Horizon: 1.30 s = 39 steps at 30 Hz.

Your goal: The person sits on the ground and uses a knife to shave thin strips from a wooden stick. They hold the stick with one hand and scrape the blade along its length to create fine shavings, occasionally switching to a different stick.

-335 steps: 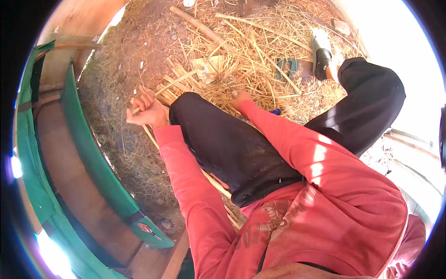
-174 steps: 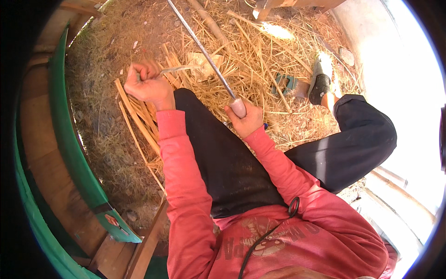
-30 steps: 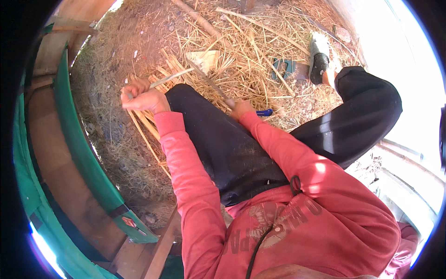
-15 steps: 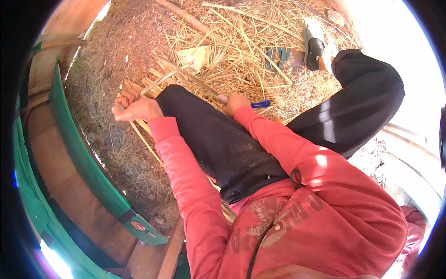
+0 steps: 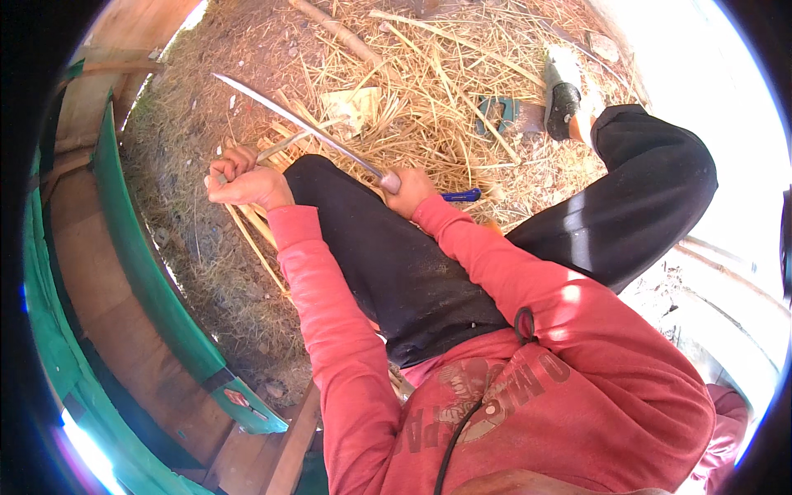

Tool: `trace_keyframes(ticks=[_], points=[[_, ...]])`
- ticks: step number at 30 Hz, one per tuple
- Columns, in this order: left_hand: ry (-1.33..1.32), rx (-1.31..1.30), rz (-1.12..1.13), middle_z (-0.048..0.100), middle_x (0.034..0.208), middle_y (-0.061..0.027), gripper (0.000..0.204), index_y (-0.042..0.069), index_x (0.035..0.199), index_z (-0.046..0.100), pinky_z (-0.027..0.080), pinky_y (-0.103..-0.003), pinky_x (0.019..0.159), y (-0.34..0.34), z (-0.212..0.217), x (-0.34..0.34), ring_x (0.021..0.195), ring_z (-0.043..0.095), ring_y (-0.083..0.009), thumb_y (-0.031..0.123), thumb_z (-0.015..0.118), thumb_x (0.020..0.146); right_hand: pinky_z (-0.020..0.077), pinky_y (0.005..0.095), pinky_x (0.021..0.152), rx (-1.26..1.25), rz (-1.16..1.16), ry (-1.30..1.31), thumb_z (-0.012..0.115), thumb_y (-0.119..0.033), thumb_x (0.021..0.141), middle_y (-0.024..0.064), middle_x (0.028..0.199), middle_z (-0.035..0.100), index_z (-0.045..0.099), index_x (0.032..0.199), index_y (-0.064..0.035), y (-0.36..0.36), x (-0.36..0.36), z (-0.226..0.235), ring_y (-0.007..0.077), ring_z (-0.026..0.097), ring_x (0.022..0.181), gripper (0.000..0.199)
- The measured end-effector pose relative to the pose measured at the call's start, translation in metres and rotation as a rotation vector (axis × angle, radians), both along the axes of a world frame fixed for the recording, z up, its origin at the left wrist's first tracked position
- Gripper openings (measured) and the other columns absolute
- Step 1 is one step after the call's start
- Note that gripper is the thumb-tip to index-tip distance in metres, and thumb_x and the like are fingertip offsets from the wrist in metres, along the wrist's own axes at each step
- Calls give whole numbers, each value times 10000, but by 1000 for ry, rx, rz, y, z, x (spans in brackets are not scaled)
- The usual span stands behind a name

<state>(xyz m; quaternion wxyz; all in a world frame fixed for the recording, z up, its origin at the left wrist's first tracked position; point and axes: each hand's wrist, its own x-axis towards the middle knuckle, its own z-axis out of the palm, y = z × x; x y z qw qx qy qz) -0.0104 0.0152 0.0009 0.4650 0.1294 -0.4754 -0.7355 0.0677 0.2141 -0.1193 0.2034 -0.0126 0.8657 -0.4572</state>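
Note:
My right hand (image 5: 406,190) grips the handle of a long knife (image 5: 297,121), whose thin bright blade points up and to the left. A slim pale stick (image 5: 301,136) is held in my left hand (image 5: 250,180), its fingers curled closed around the near end. The blade crosses above the stick in the picture; whether they touch I cannot tell. Both hands are near my bent left knee, in black trousers (image 5: 396,247). Just beyond my right hand lies a blue-handled tool (image 5: 462,195), partly hidden by the sleeve.
Straw and wood shavings (image 5: 429,115) cover the ground ahead. A handsaw (image 5: 497,114) with a green grip lies by my shoe (image 5: 563,95). A thick stick (image 5: 338,31) and a flat pale wood piece (image 5: 355,107) lie farther off. Green-edged wooden boards (image 5: 157,256) run along the left.
The knife's blade has swung out farther up and left, and its flat now shows bright. My right hand shifted slightly left and nearer; the left hand keeps hold of the stick.

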Motion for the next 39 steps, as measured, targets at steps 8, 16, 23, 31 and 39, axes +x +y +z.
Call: trace_keyframes(ticks=[8, 16, 23, 31, 39], points=[[9, 76, 4, 157, 495, 12, 382, 154, 577, 161, 120, -281, 479, -11, -3, 14, 485, 132, -108, 377, 372, 804, 468, 459, 847, 230, 134, -316, 564, -336, 773, 265, 1011, 627, 633, 1005, 11, 22, 10, -38, 397, 600, 977, 424], [75, 106, -435, 199, 491, -4, 372, 131, 550, 219, 167, -277, 499, -28, -4, 23, 490, 177, -122, 373, 400, 768, 481, 441, 776, -98, -51, 37, 606, -364, 773, 236, 832, 646, 662, 875, -17, 8, -9, 19, 387, 627, 827, 366], [107, 55, -663, 262, 487, 0, 400, 114, 542, 288, 197, -289, 522, -44, -6, 24, 487, 190, -118, 415, 454, 746, 486, 426, 794, 39, -78, -197, 630, -248, 758, 251, 924, 638, 631, 960, 18, 4, -3, -8, 374, 625, 897, 334], [103, 88, -634, 265, 493, 6, 587, 105, 568, 312, 167, -276, 507, 7, -6, 10, 489, 222, -107, 600, 347, 883, 478, 466, 818, 154, 50, -283, 553, -390, 828, 313, 956, 615, 616, 948, 93, 17, -1, -29, 427, 608, 924, 502], [54, -64, -614, 252, 521, -5, 598, 91, 597, 313, 157, -286, 526, 5, 1, -5, 522, 205, -119, 610, 325, 894, 489, 458, 806, 129, -64, -287, 538, -419, 848, 322, 881, 620, 651, 854, 85, 19, -15, -12, 434, 615, 890, 517]])
